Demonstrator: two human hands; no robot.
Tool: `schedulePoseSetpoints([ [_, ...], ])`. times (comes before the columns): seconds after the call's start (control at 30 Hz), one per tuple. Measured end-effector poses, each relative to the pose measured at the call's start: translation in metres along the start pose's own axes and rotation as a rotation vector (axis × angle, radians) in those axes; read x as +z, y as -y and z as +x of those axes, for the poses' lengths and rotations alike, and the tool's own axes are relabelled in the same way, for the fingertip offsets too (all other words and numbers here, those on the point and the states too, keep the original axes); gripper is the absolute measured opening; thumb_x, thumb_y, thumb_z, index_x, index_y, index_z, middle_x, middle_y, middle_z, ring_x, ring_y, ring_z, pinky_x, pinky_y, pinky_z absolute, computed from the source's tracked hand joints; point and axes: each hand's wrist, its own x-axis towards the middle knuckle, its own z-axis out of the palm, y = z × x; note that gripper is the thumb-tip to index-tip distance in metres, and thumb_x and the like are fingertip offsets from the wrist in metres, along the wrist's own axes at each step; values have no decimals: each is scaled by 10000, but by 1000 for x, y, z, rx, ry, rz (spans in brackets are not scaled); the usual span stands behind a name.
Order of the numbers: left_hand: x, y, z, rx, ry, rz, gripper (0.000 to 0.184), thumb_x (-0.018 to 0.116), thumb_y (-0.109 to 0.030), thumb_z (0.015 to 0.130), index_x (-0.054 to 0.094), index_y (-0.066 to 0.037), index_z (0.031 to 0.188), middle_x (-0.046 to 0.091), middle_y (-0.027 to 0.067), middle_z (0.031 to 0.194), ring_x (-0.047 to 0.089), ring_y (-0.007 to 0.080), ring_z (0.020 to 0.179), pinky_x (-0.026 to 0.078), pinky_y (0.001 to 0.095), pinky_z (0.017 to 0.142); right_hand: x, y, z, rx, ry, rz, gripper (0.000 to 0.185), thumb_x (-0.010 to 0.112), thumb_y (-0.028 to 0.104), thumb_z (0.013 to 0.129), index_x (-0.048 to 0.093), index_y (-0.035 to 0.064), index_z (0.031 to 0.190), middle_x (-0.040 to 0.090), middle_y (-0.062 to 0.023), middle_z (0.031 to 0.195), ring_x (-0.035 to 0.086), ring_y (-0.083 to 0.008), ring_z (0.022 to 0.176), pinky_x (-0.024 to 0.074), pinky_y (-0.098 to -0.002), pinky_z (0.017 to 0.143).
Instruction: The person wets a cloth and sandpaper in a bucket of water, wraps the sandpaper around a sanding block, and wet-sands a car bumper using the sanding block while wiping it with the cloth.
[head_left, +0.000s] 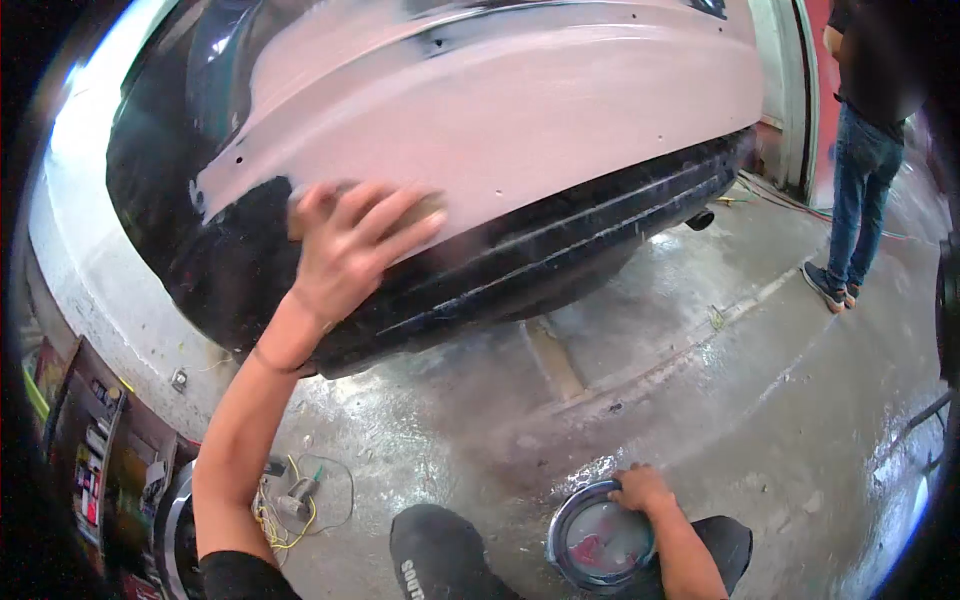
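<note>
Pale pink coats the car panel at twelve o'clock in the head view, above a black bumper. At ten o'clock the left hand lies over the panel's lower edge, its forearm rising from seven o'clock with the elbow slightly bent and the wrist leading up towards the paint. Its fingers are spread and blurred over what looks like a brownish pad; whether they grip it, I cannot tell. At five o'clock the right hand reaches forward and down, its fingers hooked over the bucket at the rim's one o'clock and holding it. Inside sits cloudy liquid with a reddish patch. Yellow cable coils on the wet floor at seven o'clock, and another person in jeans stands near two o'clock.
</note>
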Motion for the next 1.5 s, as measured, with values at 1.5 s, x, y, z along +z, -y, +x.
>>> schedulePoseSetpoints([
  [1.5, 102, -22, 227, -176, -273, -32, 260, 624, -164, 1001, 781, -189, 1207, 673, 61, 1300, 628, 293, 1261, 375, 538, 1180, 10, -36, 20, -138, -99, 279, 430, 811, 370, 910, 823, 92, 1237, 792, -223, 1170, 737, -406, 1136, 566, -494, 1031],
])
